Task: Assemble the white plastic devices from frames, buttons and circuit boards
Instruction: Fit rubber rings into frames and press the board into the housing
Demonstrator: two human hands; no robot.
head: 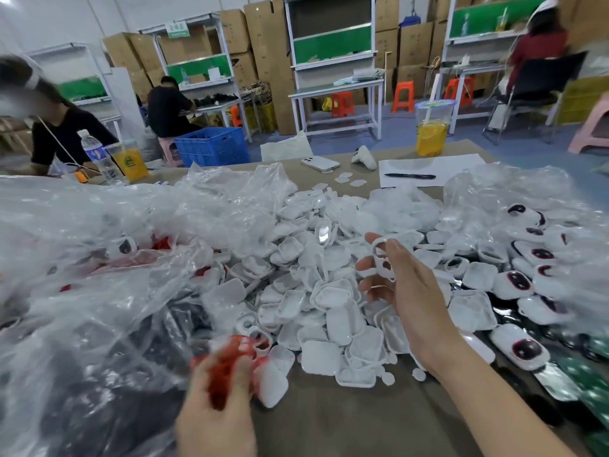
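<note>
A big heap of white plastic shells [329, 301] covers the middle of the table. My right hand [405, 291] is raised over the heap and holds a white frame [384, 262] with openings between thumb and fingers. My left hand [220, 400], blurred, is low at the front and grips a bunch of red button pieces [230, 367]. Finished white devices with dark round windows [514, 282] lie in rows at the right. Green circuit boards [590, 374] show at the far right edge.
Crumpled clear plastic bags [99, 275] fill the left side, with red and dark parts under them. Behind the heap lie a phone [320, 163], a paper sheet with a pen [410, 175] and a cup of yellow drink [431, 130]. Two people sit at the left.
</note>
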